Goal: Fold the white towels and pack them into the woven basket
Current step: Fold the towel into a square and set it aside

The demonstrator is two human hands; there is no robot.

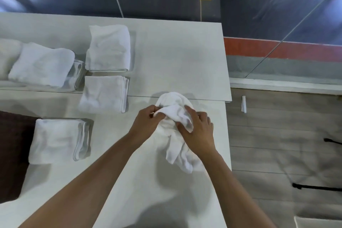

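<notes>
1. Both bare forearms reach forward from the near edge of the worktop (166, 61) and draw together toward its right side.
2. The left hand (148, 119) is knuckles up with its fingers curled, pinching a fold of the towel (177, 112).
3. The right hand (199, 131) is also back up, close to the right edge. Its fingers curl over the towel and the thumb presses the cloth from the inner side.
4. The hands sit near each other without touching, with cloth bunched between them.
</notes>
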